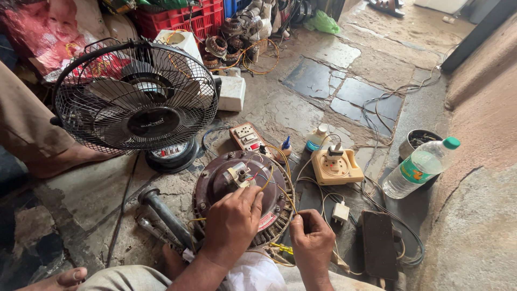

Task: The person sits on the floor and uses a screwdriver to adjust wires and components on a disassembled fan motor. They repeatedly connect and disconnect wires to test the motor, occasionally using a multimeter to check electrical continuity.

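Note:
A round dark-red fan motor with copper windings lies on the stone floor in front of me. My left hand rests on top of it, fingertips at the small white part near its centre. My right hand is closed just right of the motor, pinching thin yellow wires that run up over the motor's edge. A yellow-handled tool lies below, between my hands.
A black table fan stands at the left, a person's foot beside it. A beige socket box, a switch board, small bottles, a water bottle, a tin, a black slab and cables surround the motor. A pipe-like tool lies left.

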The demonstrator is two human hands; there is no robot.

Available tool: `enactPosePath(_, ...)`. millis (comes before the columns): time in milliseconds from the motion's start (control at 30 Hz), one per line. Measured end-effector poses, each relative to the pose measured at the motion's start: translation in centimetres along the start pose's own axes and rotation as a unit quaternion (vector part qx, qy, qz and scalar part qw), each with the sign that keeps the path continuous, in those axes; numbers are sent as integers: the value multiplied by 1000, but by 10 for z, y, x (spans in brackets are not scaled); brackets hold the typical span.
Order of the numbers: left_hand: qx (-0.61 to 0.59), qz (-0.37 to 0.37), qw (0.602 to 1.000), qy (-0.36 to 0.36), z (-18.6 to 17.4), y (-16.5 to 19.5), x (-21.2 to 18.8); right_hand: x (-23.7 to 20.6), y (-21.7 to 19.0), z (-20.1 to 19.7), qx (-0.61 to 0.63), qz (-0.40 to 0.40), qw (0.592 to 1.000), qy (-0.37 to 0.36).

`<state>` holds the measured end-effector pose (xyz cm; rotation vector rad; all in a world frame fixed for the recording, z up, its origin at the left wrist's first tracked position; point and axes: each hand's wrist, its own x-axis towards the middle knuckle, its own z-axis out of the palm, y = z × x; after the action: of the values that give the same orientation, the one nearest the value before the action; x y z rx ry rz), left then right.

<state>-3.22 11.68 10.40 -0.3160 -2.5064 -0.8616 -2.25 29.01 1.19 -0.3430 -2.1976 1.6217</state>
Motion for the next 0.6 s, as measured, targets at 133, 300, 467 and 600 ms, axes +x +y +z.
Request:
enactPosePath(133,-14,12,1000,23,3,-4,2,0,-1,0,2,16,1000,-8)
enactPosePath(300,-3,-1,1000,27,6,-6,5,0,-2,-1,-1,13,1000,-9)
enactPosePath(467,4,-23,999,31,4,-10,8,1,-1,-1,4,12,1000,-11)
enactPosePath(600,14,-32,998,49,3,-12,10,0,0,-1,8,20,1000,-14)
